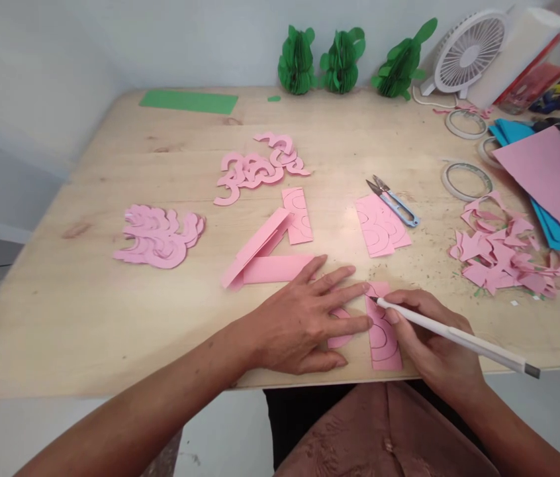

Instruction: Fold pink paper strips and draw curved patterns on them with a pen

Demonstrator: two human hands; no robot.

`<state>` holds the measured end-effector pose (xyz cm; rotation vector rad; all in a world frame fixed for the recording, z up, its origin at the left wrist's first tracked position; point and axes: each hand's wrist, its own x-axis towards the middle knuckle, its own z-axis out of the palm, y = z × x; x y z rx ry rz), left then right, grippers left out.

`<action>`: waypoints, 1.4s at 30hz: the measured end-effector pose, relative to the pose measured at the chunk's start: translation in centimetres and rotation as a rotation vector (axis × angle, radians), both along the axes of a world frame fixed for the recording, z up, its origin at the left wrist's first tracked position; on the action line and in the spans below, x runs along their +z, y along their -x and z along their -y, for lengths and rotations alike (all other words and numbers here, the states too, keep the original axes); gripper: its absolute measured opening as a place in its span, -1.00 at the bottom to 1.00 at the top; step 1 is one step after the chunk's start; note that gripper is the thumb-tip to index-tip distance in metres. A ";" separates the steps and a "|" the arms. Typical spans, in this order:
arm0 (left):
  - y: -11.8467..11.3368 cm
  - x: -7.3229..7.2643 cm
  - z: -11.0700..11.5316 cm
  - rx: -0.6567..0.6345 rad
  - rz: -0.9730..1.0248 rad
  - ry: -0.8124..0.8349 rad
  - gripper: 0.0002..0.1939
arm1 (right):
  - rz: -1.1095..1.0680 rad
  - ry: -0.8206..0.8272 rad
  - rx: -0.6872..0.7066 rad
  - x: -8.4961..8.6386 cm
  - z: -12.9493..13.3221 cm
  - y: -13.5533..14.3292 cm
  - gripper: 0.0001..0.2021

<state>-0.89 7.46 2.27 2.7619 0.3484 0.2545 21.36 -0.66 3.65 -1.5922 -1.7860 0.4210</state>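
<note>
My right hand (431, 334) grips a white pen (453, 334), its dark tip on a narrow pink paper strip (384, 341) near the table's front edge. Curved lines are drawn on that strip. My left hand (312, 315) lies flat with fingers spread, its fingertips at the strip's left edge. Under the left palm and fingers is another pink paper piece (340, 339), mostly hidden. Just beyond the left hand are folded pink strips (265, 255) and a small pink strip with drawn curves (298, 215). More marked pink pieces (376, 228) lie farther right, with blue-handled thread snips (394, 201) partly on them.
Pink curved cutouts form piles at left (161, 238) and centre (255, 165). Pink scraps (506, 255), tape rolls (467, 181) and pink and blue sheets (555, 185) lie at right. Green paper figures (342, 61), a green strip (188, 101) and a white fan (471, 53) are at the back.
</note>
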 end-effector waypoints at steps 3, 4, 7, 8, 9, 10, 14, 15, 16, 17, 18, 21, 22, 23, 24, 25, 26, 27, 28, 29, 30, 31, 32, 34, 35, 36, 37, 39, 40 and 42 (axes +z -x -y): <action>0.0 0.0 0.0 0.003 0.002 0.003 -0.51 | 0.018 -0.030 0.015 0.0 -0.2 0.1 -0.91; 0.0 0.1 0.0 0.003 0.001 0.004 -0.51 | 0.024 -0.034 0.021 0.0 -0.2 0.1 -0.91; -0.1 0.1 0.0 0.001 -0.001 0.012 -0.51 | 0.039 -0.046 0.030 0.1 -0.2 0.2 -0.91; -0.1 0.1 0.0 0.002 -0.001 0.014 -0.51 | 0.041 -0.049 0.030 0.1 -0.2 0.2 -0.91; -0.1 0.1 0.0 0.003 0.000 0.015 -0.51 | 0.041 -0.052 0.028 0.1 -0.2 0.2 -0.91; -0.1 0.1 0.0 0.007 0.002 0.017 -0.51 | 0.039 -0.053 0.026 0.1 -0.2 0.2 -0.91; -0.1 0.2 0.0 0.015 0.009 0.018 -0.52 | 0.028 -0.046 0.021 0.0 -0.2 0.2 -0.90; -0.1 0.2 0.0 0.015 0.008 0.018 -0.52 | 0.026 -0.043 0.020 0.0 -0.2 0.2 -0.90; -0.1 0.2 0.0 0.014 0.006 0.017 -0.52 | 0.025 -0.041 0.021 0.0 -0.2 0.2 -0.90; -0.1 0.1 0.0 0.013 0.003 0.017 -0.52 | 0.025 -0.037 0.022 0.1 -0.2 0.2 -0.90; -0.1 0.1 0.0 0.012 0.001 0.016 -0.52 | 0.026 -0.034 0.023 0.1 -0.2 0.2 -0.90; -0.1 0.1 0.0 0.006 -0.001 0.015 -0.52 | 0.035 -0.025 0.027 0.0 -0.2 0.2 -0.89; -0.1 0.0 0.0 0.004 0.001 0.014 -0.52 | 0.037 -0.023 0.026 0.0 -0.2 0.2 -0.90; -0.1 0.0 0.0 0.004 0.002 0.014 -0.52 | 0.037 -0.019 0.026 -0.1 -0.1 0.2 -0.90; -0.1 0.0 0.0 0.004 0.004 0.015 -0.52 | 0.035 -0.016 0.026 -0.1 -0.1 0.2 -0.90; -0.1 0.0 0.0 0.005 0.005 0.016 -0.52 | 0.031 -0.013 0.027 -0.1 -0.1 0.2 -0.90; -0.1 0.0 0.0 0.005 0.006 0.019 -0.52 | 0.027 -0.011 0.028 -0.1 0.0 0.2 -0.90; 0.0 0.1 0.0 0.005 0.005 0.021 -0.52 | 0.022 -0.011 0.028 -0.1 0.0 0.2 -0.90; 0.0 0.1 0.0 0.005 0.007 0.023 -0.52 | 0.020 -0.014 0.028 -0.1 0.0 0.3 -0.90; 0.0 0.1 0.0 0.005 0.006 0.024 -0.52 | 0.019 -0.018 0.029 -0.1 -0.1 0.3 -0.90; 0.0 0.1 0.0 0.005 0.005 0.024 -0.52 | 0.022 -0.021 0.031 -0.1 -0.1 0.3 -0.90; 0.0 0.1 0.0 0.004 0.003 0.024 -0.52 | 0.027 -0.026 0.033 -0.1 -0.1 0.3 -0.90; -0.1 0.1 0.0 0.004 0.001 0.023 -0.53 | 0.034 -0.033 0.034 -0.1 -0.1 0.3 -0.90; -0.1 0.1 0.0 0.002 -0.002 0.022 -0.53 | 0.043 -0.038 0.034 -0.1 -0.1 0.3 -0.90; -0.1 0.1 0.0 0.001 -0.001 0.022 -0.53 | 0.044 -0.036 0.032 -0.1 -0.1 0.3 -0.90; -0.1 0.1 0.0 0.000 0.000 0.021 -0.53 | 0.044 -0.029 0.029 -0.2 -0.1 0.3 -0.90; -0.1 0.1 0.0 0.000 0.003 0.020 -0.53 | 0.042 -0.020 0.027 -0.2 -0.1 0.3 -0.90; 0.0 0.1 0.0 0.001 0.005 0.018 -0.53 | 0.033 -0.005 0.027 -0.2 0.0 0.2 -0.90; 0.0 0.1 0.0 0.002 0.004 0.018 -0.53 | 0.027 0.001 0.030 -0.3 0.0 0.2 -0.90; 0.0 0.1 0.1 0.004 0.004 0.018 -0.54 | 0.018 0.011 0.034 -0.2 0.1 0.2 -0.90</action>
